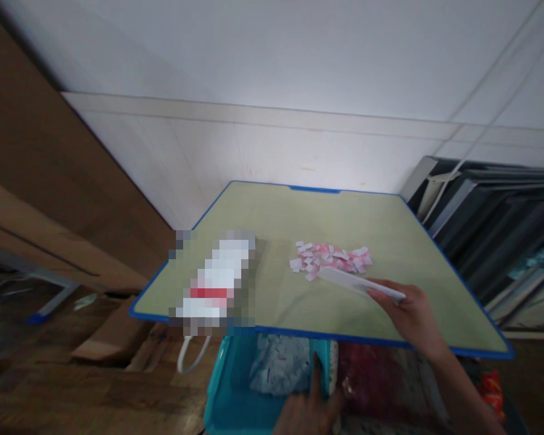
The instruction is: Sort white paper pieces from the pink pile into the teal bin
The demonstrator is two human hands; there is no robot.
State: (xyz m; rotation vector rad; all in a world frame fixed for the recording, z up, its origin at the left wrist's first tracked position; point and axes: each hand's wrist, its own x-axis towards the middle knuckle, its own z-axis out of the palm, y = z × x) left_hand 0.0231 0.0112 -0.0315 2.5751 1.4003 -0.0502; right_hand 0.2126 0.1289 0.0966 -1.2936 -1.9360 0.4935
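Note:
My right hand (401, 305) is closed around one end of a thin, flat white strip (358, 282), whose kind I cannot make out. The strip's far end reaches the front of a loose pile of small pink and white paper-like pieces (330, 257) on a pale green folding table (344, 217). Below the table's front edge, my left hand (306, 411) is at the right wall of a teal bin (217, 386), index finger stretched along it. Part of this hand is cut off and slightly blurred. Inside the bin lies a clear bag with whitish contents (281, 365).
A blurred-out white item with a red band (213, 284) lies at the table's left; a white loop handle (193, 356) hangs over the edge. Right of the bin is a dark red bundle (372, 374). Dark panels (503, 223) lean at right, and cardboard (109, 332) lies on the floor.

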